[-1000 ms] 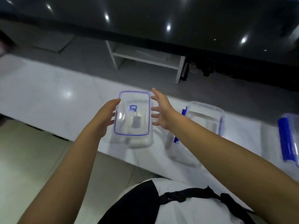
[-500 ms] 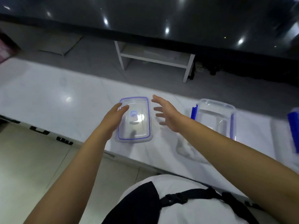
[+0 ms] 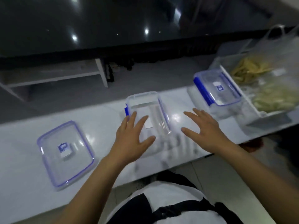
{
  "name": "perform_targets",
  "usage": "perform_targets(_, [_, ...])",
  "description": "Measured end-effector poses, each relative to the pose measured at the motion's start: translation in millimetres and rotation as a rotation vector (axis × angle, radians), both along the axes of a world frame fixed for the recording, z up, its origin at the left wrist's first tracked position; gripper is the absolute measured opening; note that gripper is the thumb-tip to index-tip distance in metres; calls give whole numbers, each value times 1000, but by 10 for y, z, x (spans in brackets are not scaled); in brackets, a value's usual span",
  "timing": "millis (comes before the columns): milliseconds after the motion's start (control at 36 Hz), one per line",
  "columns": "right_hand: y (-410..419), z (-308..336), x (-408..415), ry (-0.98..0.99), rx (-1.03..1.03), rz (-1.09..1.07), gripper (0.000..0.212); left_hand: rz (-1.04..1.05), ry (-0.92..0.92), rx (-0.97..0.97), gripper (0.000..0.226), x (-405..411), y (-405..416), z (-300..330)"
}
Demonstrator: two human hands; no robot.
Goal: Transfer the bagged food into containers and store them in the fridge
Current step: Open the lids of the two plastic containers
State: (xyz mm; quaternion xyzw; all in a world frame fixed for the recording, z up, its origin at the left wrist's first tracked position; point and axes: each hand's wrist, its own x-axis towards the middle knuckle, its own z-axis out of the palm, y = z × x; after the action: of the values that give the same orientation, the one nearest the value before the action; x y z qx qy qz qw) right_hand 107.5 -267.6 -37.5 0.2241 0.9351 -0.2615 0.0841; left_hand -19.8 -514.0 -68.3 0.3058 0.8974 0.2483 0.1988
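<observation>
Both hands were spread wide and held nothing. The left hand (image 3: 132,139) hovered over the near left corner of the open container (image 3: 147,113), its fingertips (image 3: 133,116) at or just above the rim; contact could not be told through the motion blur. The right hand (image 3: 205,131) was flat over the bare table (image 3: 21,143) just right of that container, apart from it.

The container was light, empty and clear, standing on a glossy white top close to the front edge. A one-sided push from the left hand would likely have slid or spun it rather than gripped it, and a nudge toward the body could have sent it off the edge. Its blue side clips hung loose and could have snagged a finger.

The removed lid (image 3: 65,152) lay flat well to the left, near the front edge too. A second container (image 3: 216,88), lid on, stood to the right, just beside the tray (image 3: 273,114) that carried the bagged food (image 3: 267,88), pale strips in thin plastic bags. That closed container sat between the open one and the food, so carrying a floppy bag across risked knocking it or spilling strips. No fridge was in view.
</observation>
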Motion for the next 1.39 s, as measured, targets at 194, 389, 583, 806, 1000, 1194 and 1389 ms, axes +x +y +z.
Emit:
perform_targets(194, [847,-132,474,-54,209,-190,76,-298,5,-69,78,168,872,-20])
perform_targets(389, [1476,-117,258,-124,267,-139,76,-394,59,-310,83,246,1468,-96])
perform_targets(583, [2011,-141,-301,-106,328,36,73,-312,249,-380,82,371,1957,-108])
perform_targets(806, [2312,-476,-719,-102,263,171,70,-329,29,-488,87,476,2277,-403])
perform_targets(1000, [2160,-674,-587,-85,330,127,72,-235,-45,-444,89,511,2190,-479])
perform_targets(1194, [1821,-681,-439,-73,354,148,83,31,-58,-190,92,384,2116,-114])
perform_targets(1389, [1481,-659,-132,-14,312,324,74,121,-41,-116,93,264,2095,210])
